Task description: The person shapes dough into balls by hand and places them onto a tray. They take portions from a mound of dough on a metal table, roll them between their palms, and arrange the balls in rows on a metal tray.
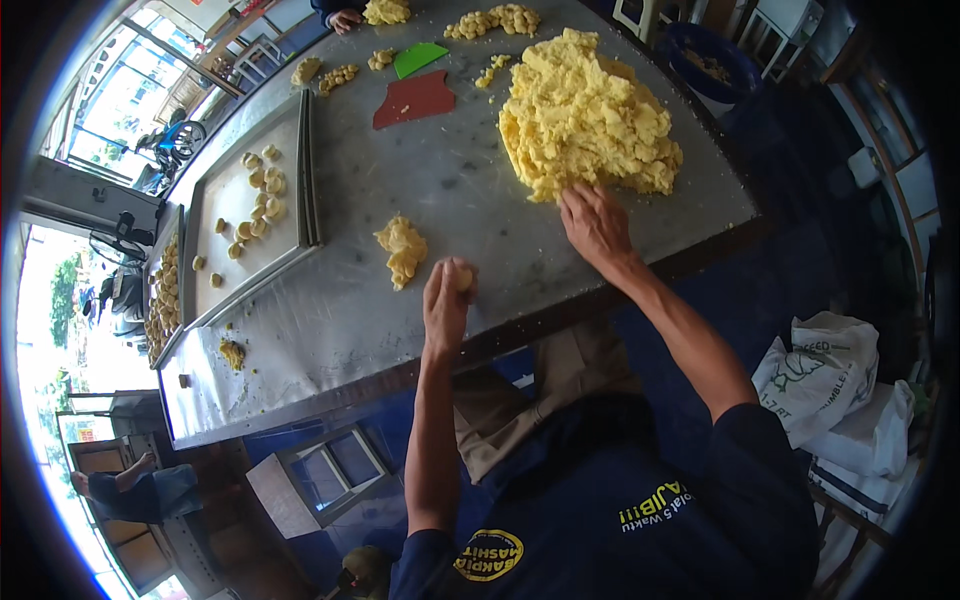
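A big heap of crumbly yellow dough or filling [590,120] lies on the metal-topped table [480,230]. My right hand [597,228] is at its near edge, fingers stretched out and the tips touching it. Closer to my body, my left hand [446,305] is closed round a small pale dough ball [463,278], which shows partly at the thumb side. Just left of that hand sits a loose, soft lump of pale yellow dough [402,251]. Farther left, a shallow tray [215,200] carries several small round dough pieces [265,185].
Beyond the lump lie a red scraper [414,100] and a green scraper [420,58]. Clusters of dough balls [492,21] line the far side, near another person's hand [345,20]. A second filled tray [163,300] stands at the left edge. White sacks [820,375] stand right.
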{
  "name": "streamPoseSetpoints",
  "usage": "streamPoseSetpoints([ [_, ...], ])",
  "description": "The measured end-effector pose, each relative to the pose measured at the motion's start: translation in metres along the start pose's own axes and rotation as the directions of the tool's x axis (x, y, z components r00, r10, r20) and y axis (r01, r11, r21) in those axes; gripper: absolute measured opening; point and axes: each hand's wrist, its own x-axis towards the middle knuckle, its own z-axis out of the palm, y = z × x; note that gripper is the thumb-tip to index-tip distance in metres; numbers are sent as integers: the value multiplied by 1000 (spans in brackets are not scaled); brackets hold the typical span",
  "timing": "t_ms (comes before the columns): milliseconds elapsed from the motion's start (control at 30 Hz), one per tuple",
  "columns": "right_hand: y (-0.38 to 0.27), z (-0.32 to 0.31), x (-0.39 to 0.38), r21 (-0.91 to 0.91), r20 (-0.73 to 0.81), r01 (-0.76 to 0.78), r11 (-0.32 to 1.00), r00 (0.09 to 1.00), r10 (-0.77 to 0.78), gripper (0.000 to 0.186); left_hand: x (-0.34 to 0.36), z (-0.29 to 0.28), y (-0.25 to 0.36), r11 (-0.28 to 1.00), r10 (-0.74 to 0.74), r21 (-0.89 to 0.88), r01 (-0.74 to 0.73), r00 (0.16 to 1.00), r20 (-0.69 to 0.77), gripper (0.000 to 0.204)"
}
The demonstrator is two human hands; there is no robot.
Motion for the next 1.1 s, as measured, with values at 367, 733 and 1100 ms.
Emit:
streamPoseSetpoints([
  [367, -1, -38, -27, 179, 233, -149, 972, 967, 105, 35, -19, 1, 11, 340, 406, 919, -198, 913, 47, 16],
  [733, 18, -45, 1, 232, 330, -42, 972, 943, -38, 52, 47, 10, 43, 106, 379, 992, -73, 925, 28, 25],
  [1100, 25, -50, -27, 236, 327, -160, 958, 942, 76, 54, -37, -6, 37, 281, 215, 933, -225, 962, 168, 24],
])
